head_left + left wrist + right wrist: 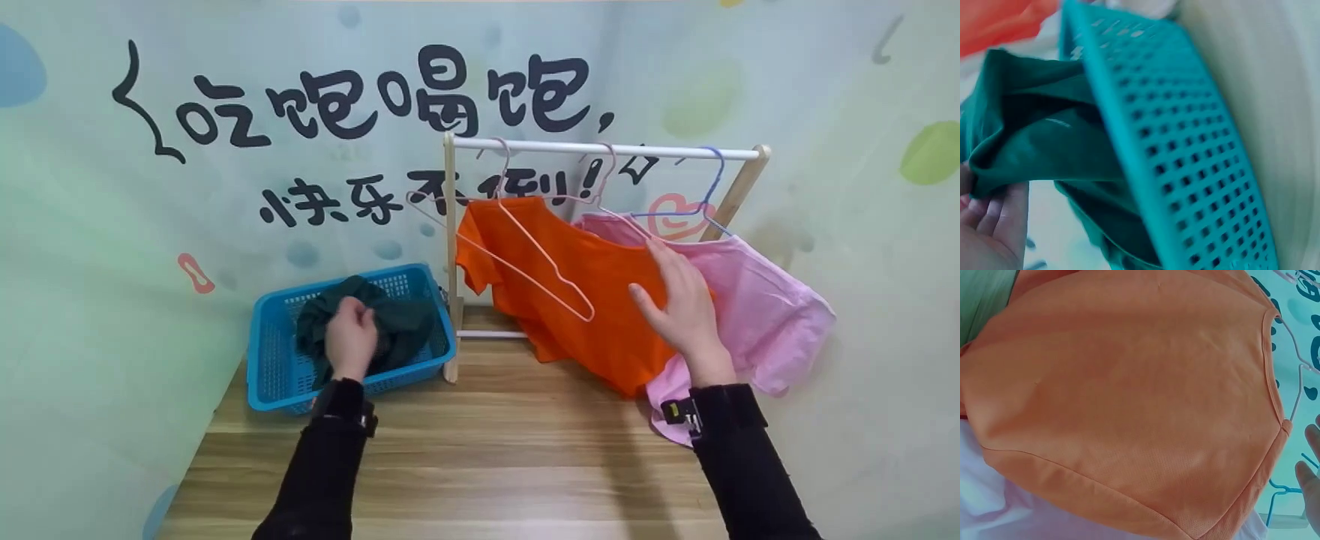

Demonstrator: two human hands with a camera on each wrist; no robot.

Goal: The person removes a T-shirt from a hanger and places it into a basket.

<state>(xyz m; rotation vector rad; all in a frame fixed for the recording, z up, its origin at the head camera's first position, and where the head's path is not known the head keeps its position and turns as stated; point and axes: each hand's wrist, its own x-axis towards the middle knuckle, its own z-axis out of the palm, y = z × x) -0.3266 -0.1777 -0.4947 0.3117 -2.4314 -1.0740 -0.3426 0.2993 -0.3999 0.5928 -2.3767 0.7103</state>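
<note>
In the head view, my left hand [351, 341] is over the blue basket [257, 352] and pinches a dark green garment [409, 324]. The left wrist view shows a fold of this green cloth [1050, 149] between thumb and fingers, raised past the basket's rim, with the rest hanging back inside. My right hand [688, 311], fingers extended, is by the shoulder of an orange shirt [577, 285]. That shirt hangs on a pink hanger [613, 161]; its front fills most of the right wrist view. Behind it, a pink shirt [784, 315] hangs from a blue hanger [716, 174].
A rack with wooden posts and a white top bar [547, 146] stands on the wooden table [480, 450], right of the basket. At its left end hangs a bare pink hanger [557, 266], overlapping the orange shirt. A printed backdrop [150, 225] rises behind.
</note>
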